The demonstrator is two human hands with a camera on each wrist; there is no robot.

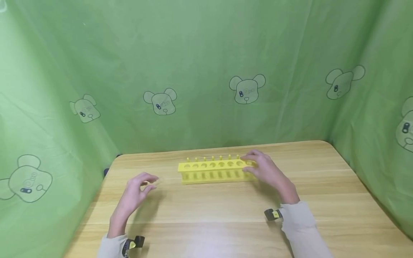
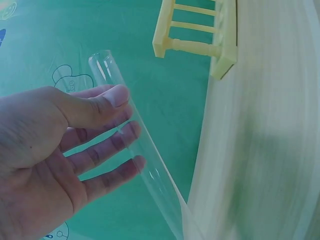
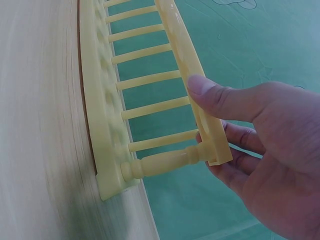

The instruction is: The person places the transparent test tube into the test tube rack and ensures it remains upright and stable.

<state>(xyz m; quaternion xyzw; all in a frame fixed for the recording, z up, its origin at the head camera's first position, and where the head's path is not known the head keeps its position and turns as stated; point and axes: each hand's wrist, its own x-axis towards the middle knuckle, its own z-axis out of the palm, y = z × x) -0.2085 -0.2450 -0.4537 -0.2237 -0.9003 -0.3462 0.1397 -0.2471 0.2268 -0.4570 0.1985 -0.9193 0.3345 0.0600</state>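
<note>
A clear glass test tube (image 2: 152, 165) is pinched between the thumb and fingers of my left hand (image 1: 137, 190), above the table's left part. In the left wrist view the tube slants, its upper end past the thumb and its lower end running out of the frame. At the middle of the table stands a yellow test tube rack (image 1: 211, 166), with a row of round holes in its top and upright pegs along the back. My right hand (image 1: 267, 170) grips the rack's right end, thumb on the near edge of the top plate and fingers behind it.
The wooden table (image 1: 206, 211) carries the rack near its far edge. Green curtains (image 1: 200, 71) printed with bear heads hang behind and on both sides. A dark camera (image 1: 139, 241) is strapped to the left wrist, another (image 1: 269, 214) to the right.
</note>
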